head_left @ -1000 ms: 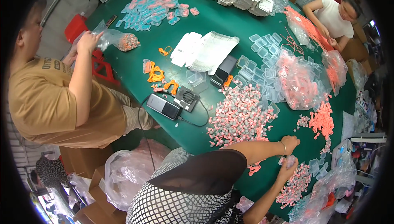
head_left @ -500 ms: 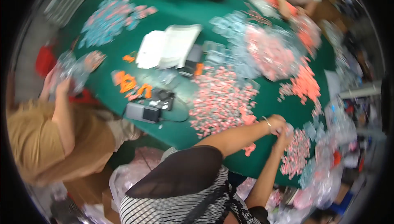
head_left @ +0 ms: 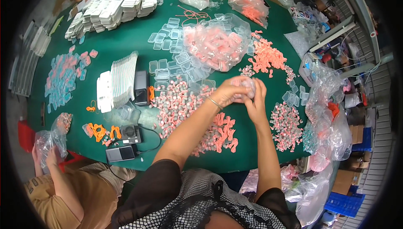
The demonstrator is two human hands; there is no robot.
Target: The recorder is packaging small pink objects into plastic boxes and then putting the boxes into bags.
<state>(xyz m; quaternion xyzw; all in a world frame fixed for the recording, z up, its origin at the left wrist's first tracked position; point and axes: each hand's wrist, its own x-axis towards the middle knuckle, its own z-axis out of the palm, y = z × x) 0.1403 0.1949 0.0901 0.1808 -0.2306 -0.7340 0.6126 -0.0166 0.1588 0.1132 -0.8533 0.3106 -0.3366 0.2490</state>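
Note:
Both my hands meet above the table, between the large heap of pink-and-grey earplugs or similar small pieces and a smaller heap of such pieces on the right. My left hand curls round a small clear plastic box with something pinkish in it. From the other side, my right hand presses its fingers and thumb on the same box. The fingers partly hide it, so whether its lid is closed cannot be seen. Coral cord bundles lie beneath my left forearm.
Beyond my hands lie a big clear bag of pink-filled boxes, empty clear boxes and a coral cord pile. White cards and a black device are on the left. A co-worker handles a plastic bag.
The view has swung and steadied. My hands have moved from beside the smaller right-hand heap to farther over the table, holding the small box between them.

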